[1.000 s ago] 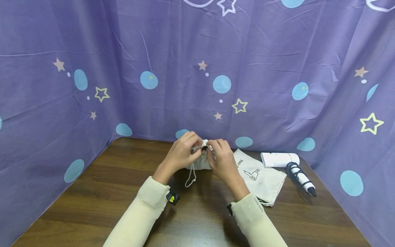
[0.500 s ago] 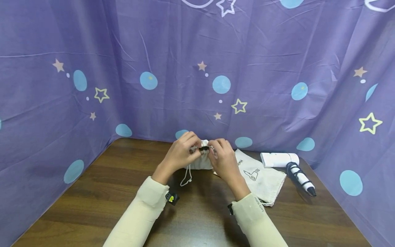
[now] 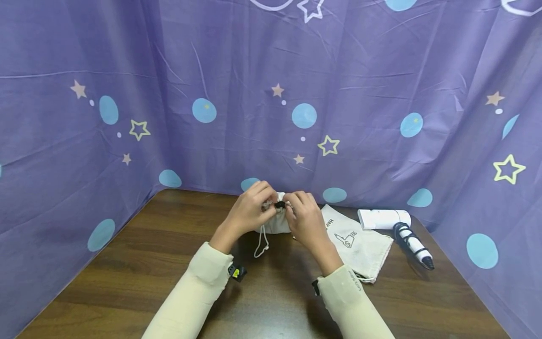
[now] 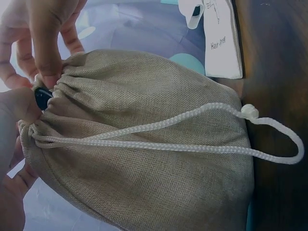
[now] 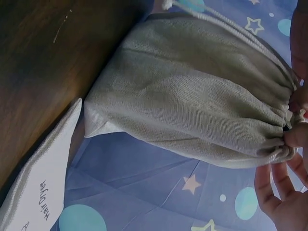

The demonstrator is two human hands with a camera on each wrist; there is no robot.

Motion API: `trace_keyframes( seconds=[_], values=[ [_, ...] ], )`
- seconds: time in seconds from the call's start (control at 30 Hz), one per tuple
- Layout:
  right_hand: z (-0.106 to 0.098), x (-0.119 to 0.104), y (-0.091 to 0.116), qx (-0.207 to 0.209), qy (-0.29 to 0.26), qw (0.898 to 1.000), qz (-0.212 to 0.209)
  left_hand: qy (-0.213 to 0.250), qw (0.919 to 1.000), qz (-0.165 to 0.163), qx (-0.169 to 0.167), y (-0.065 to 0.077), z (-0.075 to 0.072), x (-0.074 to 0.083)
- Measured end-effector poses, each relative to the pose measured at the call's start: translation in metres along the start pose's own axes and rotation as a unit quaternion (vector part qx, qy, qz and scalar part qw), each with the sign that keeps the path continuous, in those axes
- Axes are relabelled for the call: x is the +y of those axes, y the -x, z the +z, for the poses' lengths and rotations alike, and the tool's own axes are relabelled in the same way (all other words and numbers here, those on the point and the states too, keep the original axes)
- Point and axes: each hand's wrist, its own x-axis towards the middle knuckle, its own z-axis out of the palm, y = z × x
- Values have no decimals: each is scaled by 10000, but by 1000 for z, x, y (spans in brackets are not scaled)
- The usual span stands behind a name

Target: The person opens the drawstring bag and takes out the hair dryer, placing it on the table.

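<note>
A beige cloth drawstring bag (image 4: pixel 144 86) stands upright on the table, its neck gathered into folds. On the left of the bag's rim my left hand (image 3: pixel 250 209) pinches the cloth between thumb and fingers. Opposite it, my right hand (image 3: pixel 306 221) grips the right side of the rim. Between the hands the mouth is slightly parted, and something dark (image 4: pixel 43 97) shows in it; its kind is unclear. A white knotted cord (image 4: pixel 168 145) hangs in a loop down the bag's left side. In the head view the hands hide much of the bag.
To the right lies a flat white drawstring pouch (image 3: pixel 349 245) printed with a hair dryer picture. Beyond it is a white hair dryer (image 3: pixel 383 219) with a black cord wound round its handle. A purple curtain (image 3: pixel 254 94) borders the wooden table (image 3: pixel 169 263).
The bag's mouth spread a little wider half a second ago and is narrower again now. The hanging cord loop swung left and came back right. Both hands keep their hold on the rim.
</note>
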Motion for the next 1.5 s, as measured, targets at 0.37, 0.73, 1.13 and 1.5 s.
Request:
trace_keyframes(
  seconds=[0.37, 0.73, 1.13, 1.5],
  values=[
    [-10, 5, -2, -315, -249, 9992, -36, 67, 9999, -54, 51, 0, -7, -3],
    [-12, 6, -3, -249, -333, 9991, 12, 108, 9999, 8, 49, -1, -12, -5],
    [-16, 10, -3, -580, -602, 9964, -133, 81, 9999, 64, 119, -2, -14, -9],
    [-18, 16, -2, -608, -693, 9951, -349, 146, 9998, 91, 106, -1, -18, -10]
  ],
)
